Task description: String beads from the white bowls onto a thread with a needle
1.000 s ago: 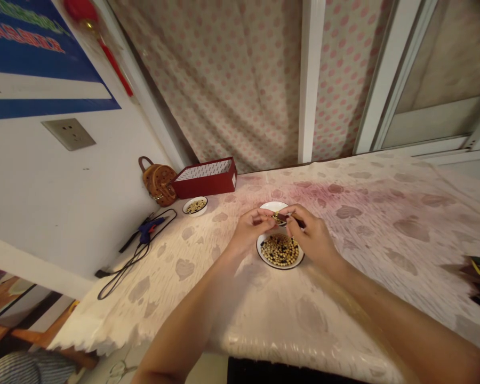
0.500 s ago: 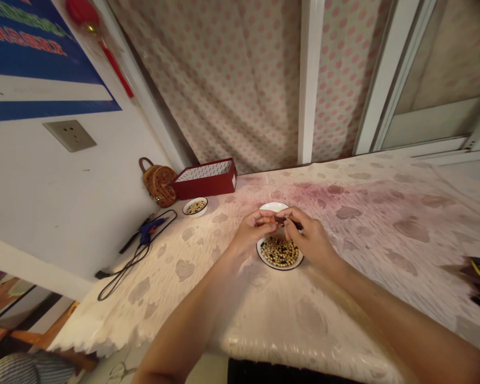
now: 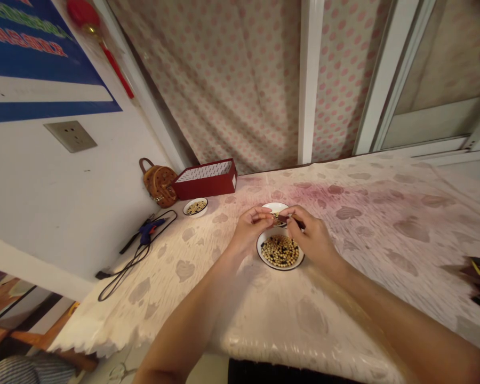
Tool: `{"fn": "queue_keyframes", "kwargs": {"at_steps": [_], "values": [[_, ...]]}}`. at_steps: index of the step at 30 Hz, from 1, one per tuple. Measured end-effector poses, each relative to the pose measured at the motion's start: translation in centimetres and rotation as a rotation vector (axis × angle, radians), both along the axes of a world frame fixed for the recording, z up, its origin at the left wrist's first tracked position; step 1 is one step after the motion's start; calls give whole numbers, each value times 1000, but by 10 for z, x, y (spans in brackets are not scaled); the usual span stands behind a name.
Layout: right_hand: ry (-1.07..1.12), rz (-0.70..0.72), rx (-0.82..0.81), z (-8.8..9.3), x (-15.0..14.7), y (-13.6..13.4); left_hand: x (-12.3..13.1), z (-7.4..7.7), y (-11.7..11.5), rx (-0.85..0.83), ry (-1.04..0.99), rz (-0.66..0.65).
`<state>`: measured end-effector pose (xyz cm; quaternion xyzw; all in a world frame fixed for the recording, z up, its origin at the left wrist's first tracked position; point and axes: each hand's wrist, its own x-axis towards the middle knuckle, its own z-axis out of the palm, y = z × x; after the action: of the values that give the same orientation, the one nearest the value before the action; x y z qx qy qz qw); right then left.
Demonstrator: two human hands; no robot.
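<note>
My right hand pinches a short dark reddish-brown stick-like object, whose tip points left. Facing it, my left hand has its thumb and fingers pressed together near that tip; anything between them is too small to make out. Just below both hands stands a white dark-rimmed bowl filled with yellow and black bean-like pieces. Behind the fingers is a second white bowl, partly hidden, with a few such pieces in it.
At the back left, a small white bowl of similar pieces sits before a red open box. A brown mini backpack leans by the wall. A blue glue gun and its cable lie at left. Patterned tablecloth covers the table.
My hands have drawn slightly apart, and the left fingers have moved away from the dark object. More of the rear bowl and its contents now shows between them.
</note>
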<state>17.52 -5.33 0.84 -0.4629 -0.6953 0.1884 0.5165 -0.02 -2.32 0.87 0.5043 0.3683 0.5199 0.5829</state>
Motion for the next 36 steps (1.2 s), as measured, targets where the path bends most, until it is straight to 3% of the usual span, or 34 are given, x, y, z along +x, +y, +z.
{"fn": "queue_keyframes", "kwargs": {"at_steps": [4,9,13,16,18,21,25,30,32,36], "values": [[20,-54,-22,-1,2,2,4,-6,15,107,115,99],[32,-74,-37,-3,3,4,5,-12,20,227,295,118],[37,-93,-31,-3,2,4,-4,-1,1,336,624,101],[37,-92,-34,-1,2,3,-10,15,-18,383,918,-48],[29,-92,-39,-1,2,3,-11,23,-27,471,1119,-75],[27,-88,-39,-1,3,3,-7,23,-31,585,1262,-77],[35,-75,-43,-2,3,3,0,13,-28,643,1277,-97],[30,-74,-38,-1,3,3,2,12,-27,572,1220,-92],[38,-69,-29,-1,3,3,1,12,-27,508,1091,-93],[41,-36,-13,-1,2,2,0,9,-19,292,567,-134]]}}
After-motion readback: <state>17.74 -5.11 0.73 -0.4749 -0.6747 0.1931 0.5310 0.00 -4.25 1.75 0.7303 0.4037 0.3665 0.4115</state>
